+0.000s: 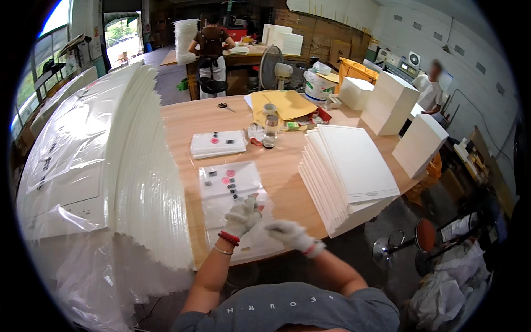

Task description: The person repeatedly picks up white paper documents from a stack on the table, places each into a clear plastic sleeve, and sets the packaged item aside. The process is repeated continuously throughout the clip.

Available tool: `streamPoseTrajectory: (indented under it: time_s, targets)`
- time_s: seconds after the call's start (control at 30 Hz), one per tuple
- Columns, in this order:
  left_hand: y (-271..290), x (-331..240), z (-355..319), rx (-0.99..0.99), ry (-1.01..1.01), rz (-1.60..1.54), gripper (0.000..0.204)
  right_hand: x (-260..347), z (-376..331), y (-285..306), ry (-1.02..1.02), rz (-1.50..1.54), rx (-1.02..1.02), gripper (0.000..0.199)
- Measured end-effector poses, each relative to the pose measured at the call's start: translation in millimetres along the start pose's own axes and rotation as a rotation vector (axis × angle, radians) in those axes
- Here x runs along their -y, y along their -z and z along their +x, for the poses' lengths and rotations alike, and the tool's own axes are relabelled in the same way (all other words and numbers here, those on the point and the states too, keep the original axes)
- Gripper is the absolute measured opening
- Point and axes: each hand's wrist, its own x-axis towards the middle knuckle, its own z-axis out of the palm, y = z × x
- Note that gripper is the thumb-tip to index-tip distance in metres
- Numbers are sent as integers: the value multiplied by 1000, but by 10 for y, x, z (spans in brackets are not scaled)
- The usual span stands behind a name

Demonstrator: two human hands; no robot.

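A flat clear plastic bag [224, 193] with red and black printing lies on the wooden table before me. My left hand [241, 217], in a white knit glove with the fingertips bare, rests on the bag's right part, fingers stretched out and apart. To its right, over the bag's lower right edge, is my right hand [290, 235], gloved too and slightly blurred; whether its fingers hold anything cannot be made out. Beyond the bag sits a pile of folded plastic bags [218, 145]. A tall stack of white sheets or panels [362, 160] stands right of my hands.
Plastic-wrapped packs [130, 149] pile high on the left. Farther back are scissors [225, 106], a glass jar [270, 131], yellow envelopes [287, 105] and a fan [271, 66]. White blocks [390, 102] stand at the right; a stool [425, 235] is below. Two people work beyond.
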Motion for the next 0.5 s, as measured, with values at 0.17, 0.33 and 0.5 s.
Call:
streamPoseTrajectory:
  time_s: [0.17, 0.33, 0.5]
  targets:
    - [242, -126, -136, -314, -241, 155, 43, 647, -349, 1715, 257, -869, -370, 46]
    - [276, -415, -257, -275, -275, -168, 35, 249, -528, 2155, 44, -903, -345, 52]
    - [-88, -946, -329, 430, 43, -604, 28, 143, -555, 2399, 4, -802, -285, 36]
